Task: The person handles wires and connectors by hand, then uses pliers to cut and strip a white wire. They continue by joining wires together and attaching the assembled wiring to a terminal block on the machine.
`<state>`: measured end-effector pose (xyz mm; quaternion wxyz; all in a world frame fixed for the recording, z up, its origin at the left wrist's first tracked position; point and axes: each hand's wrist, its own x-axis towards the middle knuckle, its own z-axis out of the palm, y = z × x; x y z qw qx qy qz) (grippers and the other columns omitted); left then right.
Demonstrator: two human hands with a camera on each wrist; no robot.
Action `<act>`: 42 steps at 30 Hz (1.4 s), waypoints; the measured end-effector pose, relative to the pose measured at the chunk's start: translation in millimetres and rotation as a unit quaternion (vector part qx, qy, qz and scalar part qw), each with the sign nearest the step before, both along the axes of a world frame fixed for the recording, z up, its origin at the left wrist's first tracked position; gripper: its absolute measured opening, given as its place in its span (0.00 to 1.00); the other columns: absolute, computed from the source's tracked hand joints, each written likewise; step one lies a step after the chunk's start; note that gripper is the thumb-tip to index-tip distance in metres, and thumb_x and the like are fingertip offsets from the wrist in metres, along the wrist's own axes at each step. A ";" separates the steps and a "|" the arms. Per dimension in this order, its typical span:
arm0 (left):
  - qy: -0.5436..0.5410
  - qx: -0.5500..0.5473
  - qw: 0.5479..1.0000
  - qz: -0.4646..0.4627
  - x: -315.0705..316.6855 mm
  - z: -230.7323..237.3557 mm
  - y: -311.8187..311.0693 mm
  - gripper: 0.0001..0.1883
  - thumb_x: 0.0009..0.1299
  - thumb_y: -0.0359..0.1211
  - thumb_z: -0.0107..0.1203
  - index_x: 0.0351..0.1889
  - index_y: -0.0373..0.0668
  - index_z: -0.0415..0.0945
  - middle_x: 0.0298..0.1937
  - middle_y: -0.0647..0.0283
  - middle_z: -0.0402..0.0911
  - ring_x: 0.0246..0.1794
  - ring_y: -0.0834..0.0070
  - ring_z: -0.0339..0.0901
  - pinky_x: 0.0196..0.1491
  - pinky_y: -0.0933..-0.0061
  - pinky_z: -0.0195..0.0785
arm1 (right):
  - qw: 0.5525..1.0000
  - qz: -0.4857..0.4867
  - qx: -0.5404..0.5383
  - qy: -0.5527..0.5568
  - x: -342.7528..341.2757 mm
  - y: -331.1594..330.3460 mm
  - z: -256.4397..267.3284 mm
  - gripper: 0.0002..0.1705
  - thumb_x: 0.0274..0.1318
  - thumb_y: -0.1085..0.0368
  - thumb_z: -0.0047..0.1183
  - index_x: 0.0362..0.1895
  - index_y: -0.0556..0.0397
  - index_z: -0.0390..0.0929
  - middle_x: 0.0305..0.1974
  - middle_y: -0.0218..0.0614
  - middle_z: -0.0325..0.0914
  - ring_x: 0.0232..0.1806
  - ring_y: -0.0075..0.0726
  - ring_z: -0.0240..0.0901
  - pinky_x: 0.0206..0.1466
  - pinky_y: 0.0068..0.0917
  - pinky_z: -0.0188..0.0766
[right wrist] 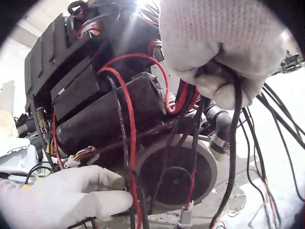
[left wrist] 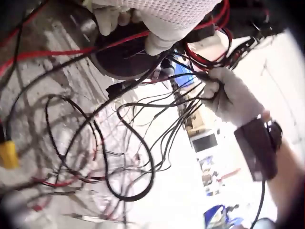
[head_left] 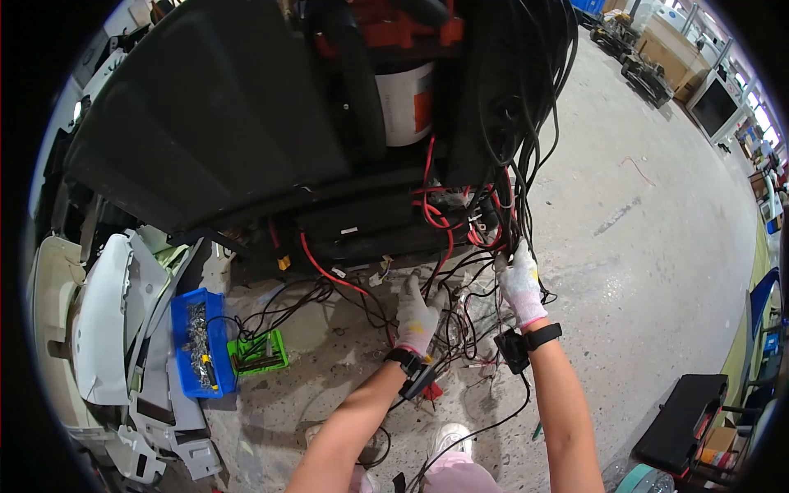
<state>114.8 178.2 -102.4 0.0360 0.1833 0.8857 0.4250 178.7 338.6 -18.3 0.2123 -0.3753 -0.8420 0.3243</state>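
Observation:
A large black machine [head_left: 222, 123] stands in front of me, with red and black cables hanging from its underside. My gloved right hand [head_left: 519, 283] curls its fingers round a black cable [right wrist: 233, 143] at the machine's right side. Lower and to the left is my gloved left hand [head_left: 417, 314], thumb and fingers apart. In the right wrist view its fingertips are right at a red cable [right wrist: 128, 114] and the black one beside it. A white connector [right wrist: 186, 217] hangs before the round wheel [right wrist: 209, 171]. The left wrist view shows a yellow connector [left wrist: 8, 155].
Loose cables [head_left: 312, 296] tangle across the floor between the hands and leftward. A blue bin [head_left: 181, 345] of small metal parts and a green tray [head_left: 283, 353] stand left, beside pale plastic panels [head_left: 103, 320]. An open black case [head_left: 686, 419] lies at lower right.

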 end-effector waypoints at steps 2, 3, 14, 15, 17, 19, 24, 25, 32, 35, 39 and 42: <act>-0.008 0.008 0.999 -0.042 -1.7 -13.8 4.2 0.22 0.57 0.44 0.56 0.42 0.37 0.69 0.51 0.47 0.67 0.52 0.50 0.64 0.51 0.59 0.60 | 1.000 0.010 -0.009 0.015 1.3 -0.2 -1.0 0.20 0.49 0.66 0.48 0.46 0.63 0.63 0.39 0.56 0.71 0.43 0.59 0.68 0.42 0.40 0.65; -0.017 0.016 0.996 -0.081 -1.2 -11.4 4.2 0.24 0.58 0.46 0.55 0.43 0.37 0.68 0.51 0.48 0.67 0.52 0.51 0.64 0.52 0.61 0.60 | 1.000 0.012 -0.012 0.011 2.2 0.9 -2.3 0.20 0.49 0.66 0.48 0.46 0.63 0.63 0.39 0.56 0.71 0.43 0.59 0.68 0.42 0.40 0.65; -0.105 0.040 0.969 -0.222 27.5 99.1 -59.8 0.13 0.63 0.36 0.50 0.38 0.36 0.69 0.32 0.51 0.74 0.34 0.60 0.72 0.37 0.67 0.63 | 1.000 0.004 -0.011 0.015 1.5 1.3 -9.2 0.21 0.52 0.65 0.47 0.48 0.64 0.62 0.34 0.53 0.73 0.31 0.49 0.70 0.35 0.36 0.65; -0.127 0.052 0.961 -0.239 28.6 107.4 -67.3 0.12 0.65 0.36 0.48 0.41 0.36 0.70 0.30 0.55 0.76 0.32 0.69 0.75 0.37 0.73 0.64 | 0.999 0.012 -0.004 0.044 1.7 0.7 -10.1 0.18 0.51 0.66 0.46 0.46 0.61 0.63 0.35 0.54 0.72 0.35 0.54 0.69 0.36 0.38 0.65; -0.182 0.051 0.950 -0.249 29.1 134.9 -82.2 0.11 0.66 0.34 0.46 0.43 0.37 0.69 0.31 0.61 0.77 0.31 0.79 0.72 0.37 0.78 0.64 | 0.997 0.020 0.000 0.074 2.1 -0.3 -14.0 0.15 0.51 0.67 0.45 0.44 0.59 0.64 0.36 0.55 0.72 0.39 0.60 0.68 0.37 0.41 0.65; -0.331 0.107 0.910 -0.225 27.5 167.7 -96.3 0.13 0.67 0.34 0.45 0.46 0.37 0.67 0.30 0.65 0.75 0.29 0.81 0.71 0.38 0.80 0.64 | 0.995 0.018 0.044 0.091 1.2 0.7 -23.1 0.16 0.52 0.67 0.45 0.45 0.59 0.64 0.38 0.55 0.71 0.40 0.60 0.68 0.39 0.40 0.64; -0.388 0.032 0.898 -0.205 -1.1 217.3 -134.8 0.14 0.68 0.36 0.41 0.44 0.34 0.66 0.25 0.65 0.68 0.27 0.80 0.69 0.38 0.77 0.67 | 0.996 0.010 0.024 0.086 1.2 0.1 -33.7 0.17 0.52 0.67 0.46 0.46 0.59 0.63 0.40 0.52 0.71 0.41 0.57 0.67 0.42 0.39 0.63; -0.390 0.062 0.904 -0.166 -2.7 203.0 -148.1 0.14 0.68 0.36 0.41 0.44 0.35 0.66 0.25 0.65 0.68 0.27 0.79 0.69 0.36 0.77 0.66 | 0.996 0.012 0.001 0.091 0.9 -4.1 -26.4 0.17 0.52 0.67 0.47 0.46 0.59 0.63 0.40 0.51 0.71 0.41 0.56 0.67 0.42 0.38 0.63; -0.297 -0.064 0.934 -0.189 -56.0 134.6 -211.6 0.12 0.68 0.35 0.42 0.42 0.36 0.67 0.34 0.60 0.73 0.29 0.78 0.74 0.34 0.79 0.66 | 0.991 -0.018 -0.039 0.124 29.7 -30.7 -25.3 0.22 0.47 0.72 0.50 0.49 0.55 0.63 0.43 0.45 0.70 0.44 0.41 0.69 0.45 0.30 0.66; -0.264 -0.084 0.944 -0.177 -64.5 64.2 -228.5 0.16 0.67 0.40 0.44 0.42 0.36 0.67 0.33 0.52 0.75 0.32 0.63 0.75 0.34 0.68 0.65 | 0.990 -0.001 -0.015 0.142 64.5 -71.7 -31.7 0.27 0.42 0.76 0.51 0.51 0.59 0.63 0.46 0.46 0.68 0.46 0.43 0.68 0.49 0.32 0.66; -0.118 -0.250 0.939 -0.205 -63.4 73.1 -199.1 0.19 0.66 0.44 0.44 0.42 0.36 0.67 0.35 0.43 0.74 0.37 0.46 0.69 0.38 0.57 0.62 | 0.972 0.225 0.009 -0.062 95.9 -136.4 -79.6 0.26 0.36 0.61 0.58 0.43 0.58 0.70 0.36 0.46 0.72 0.39 0.51 0.67 0.42 0.41 0.64; -0.111 -0.254 0.942 -0.189 -73.2 55.6 -197.3 0.18 0.66 0.44 0.44 0.42 0.37 0.67 0.34 0.43 0.74 0.37 0.46 0.69 0.38 0.57 0.62 | 0.933 0.281 0.113 -0.195 87.9 -178.4 -88.7 0.23 0.40 0.55 0.55 0.42 0.52 0.71 0.32 0.43 0.73 0.36 0.50 0.69 0.38 0.42 0.64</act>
